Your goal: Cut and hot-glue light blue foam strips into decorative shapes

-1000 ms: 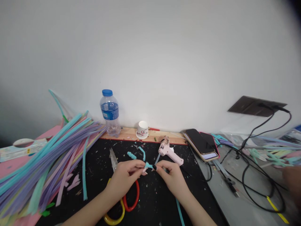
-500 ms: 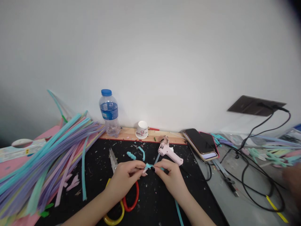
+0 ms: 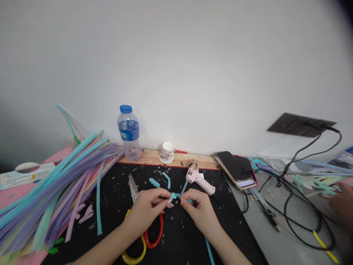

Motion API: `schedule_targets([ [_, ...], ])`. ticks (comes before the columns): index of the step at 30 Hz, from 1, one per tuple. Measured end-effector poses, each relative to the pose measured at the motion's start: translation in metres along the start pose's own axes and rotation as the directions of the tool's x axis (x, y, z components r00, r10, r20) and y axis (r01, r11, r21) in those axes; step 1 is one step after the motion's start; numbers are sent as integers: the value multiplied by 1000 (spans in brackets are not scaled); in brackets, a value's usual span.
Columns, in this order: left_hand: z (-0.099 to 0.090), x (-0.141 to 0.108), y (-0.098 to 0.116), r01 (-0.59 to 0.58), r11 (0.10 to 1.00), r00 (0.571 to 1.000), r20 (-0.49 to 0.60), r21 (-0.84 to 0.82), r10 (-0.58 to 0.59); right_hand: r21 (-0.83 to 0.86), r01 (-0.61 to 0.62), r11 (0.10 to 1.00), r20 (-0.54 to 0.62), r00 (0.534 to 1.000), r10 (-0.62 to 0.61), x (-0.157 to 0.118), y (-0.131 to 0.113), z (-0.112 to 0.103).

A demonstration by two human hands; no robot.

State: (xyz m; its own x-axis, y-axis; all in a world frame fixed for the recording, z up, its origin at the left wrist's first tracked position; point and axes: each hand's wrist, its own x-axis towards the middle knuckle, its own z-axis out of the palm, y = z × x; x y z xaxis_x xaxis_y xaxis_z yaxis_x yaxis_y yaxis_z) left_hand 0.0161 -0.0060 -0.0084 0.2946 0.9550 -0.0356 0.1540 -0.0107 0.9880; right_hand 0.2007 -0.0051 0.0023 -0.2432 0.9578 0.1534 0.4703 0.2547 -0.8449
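A small light-blue fuzzy piece [image 3: 174,195] with black round parts [image 3: 178,200] is pinched between my two hands above the black mat [image 3: 176,235]. My left hand [image 3: 154,200] closes thumb and fingers on its left side. On its right side my right hand [image 3: 195,202] pinches it near the black part. Scissors [image 3: 153,241] with red and yellow handles lie partly under my left hand and forearm. Just beyond my right hand rests a pink glue gun [image 3: 200,181]. A twisted light-blue piece [image 3: 154,182] and a short blue strip [image 3: 167,180] lie beyond my fingers.
Pastel fuzzy stems [image 3: 74,176] are heaped at left. A water bottle [image 3: 128,132] and paper cup [image 3: 167,152] stand by the wall. Phones [image 3: 237,169], black cables [image 3: 286,213] and more stems [image 3: 322,184] lie at right, where another person's hand [image 3: 342,202] shows.
The black part shows more clearly between my fingertips, and the piece has turned slightly. At the far right, the other person's hand has moved up and further into view.
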Motion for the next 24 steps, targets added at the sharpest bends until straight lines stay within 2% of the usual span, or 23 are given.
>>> schedule_targets([
  [7,1,2,-4,-12,998,1000,0,-63,12,8,1,1000,-1,1000,-1,-2,-3,0],
  [15,0,1,-2,-23,1000,1000,-21,-4,23,1,-6,1000,1,1000,6,-1,1,-1],
  [24,-3,2,6,5,1000,1000,26,-16,-5,-53,29,998,15,999,-28,-1,-2,-2],
])
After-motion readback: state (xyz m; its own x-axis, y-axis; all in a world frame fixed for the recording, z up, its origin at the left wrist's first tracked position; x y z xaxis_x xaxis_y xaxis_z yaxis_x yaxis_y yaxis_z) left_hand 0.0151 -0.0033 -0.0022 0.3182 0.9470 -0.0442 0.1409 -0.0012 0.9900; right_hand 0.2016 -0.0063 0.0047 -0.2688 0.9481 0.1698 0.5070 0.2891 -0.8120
